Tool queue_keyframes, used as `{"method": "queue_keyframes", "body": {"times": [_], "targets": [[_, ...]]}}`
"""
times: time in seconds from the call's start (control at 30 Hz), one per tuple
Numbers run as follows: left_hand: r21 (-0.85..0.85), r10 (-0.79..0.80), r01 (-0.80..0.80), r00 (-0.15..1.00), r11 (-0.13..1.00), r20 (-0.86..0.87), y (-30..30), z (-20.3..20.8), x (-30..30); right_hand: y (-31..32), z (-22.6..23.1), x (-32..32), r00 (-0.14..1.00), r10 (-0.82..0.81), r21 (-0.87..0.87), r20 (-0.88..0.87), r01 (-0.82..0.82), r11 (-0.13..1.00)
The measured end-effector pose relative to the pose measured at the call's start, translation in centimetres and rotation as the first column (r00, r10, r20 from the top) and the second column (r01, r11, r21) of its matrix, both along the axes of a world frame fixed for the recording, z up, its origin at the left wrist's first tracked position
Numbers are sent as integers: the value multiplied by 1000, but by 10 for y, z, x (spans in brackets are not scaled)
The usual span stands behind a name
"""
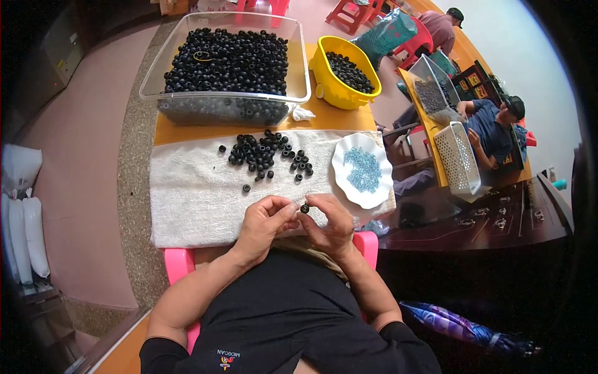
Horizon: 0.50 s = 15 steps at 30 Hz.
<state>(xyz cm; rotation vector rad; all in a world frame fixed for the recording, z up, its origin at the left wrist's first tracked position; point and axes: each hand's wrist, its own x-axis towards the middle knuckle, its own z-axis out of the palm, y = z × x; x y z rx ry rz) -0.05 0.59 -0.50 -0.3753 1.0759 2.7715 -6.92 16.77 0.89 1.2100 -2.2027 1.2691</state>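
Observation:
Close to the front edge of the white towel [187,206], my right hand [335,225] pinches a round black bead-like piece [304,209] with a hole between thumb and forefinger. Beside it, my left hand [263,223] is closed, thumb and forefinger pressed together near the black piece. Whatever its fingertips hold is too small to make out. A loose heap of similar black pieces [252,153] lies on the towel beyond my hands. To the right of the heap, a white scalloped plate [340,163] carries many small clear bluish pieces [363,169].
A large clear bin [299,68] full of black pieces and a yellow tub [321,68] with more stand at the back. Crumpled tissue [303,113] lies before them. At right, a person [489,134] sits by a white perforated basket [458,153]. A folded umbrella [464,327] lies lower right.

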Motion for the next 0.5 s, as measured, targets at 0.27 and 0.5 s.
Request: {"method": "queue_keyframes", "body": {"times": [0.27,0.5], "targets": [[-36,4,-3,1000,999,16,-1,-5,-1,2,7,-4,998,39,3,-48,-39,999],[-48,4,-3,1000,999,21,-2,-5,0,5,18,-21,996,-82,68,-22,84,994]]}}
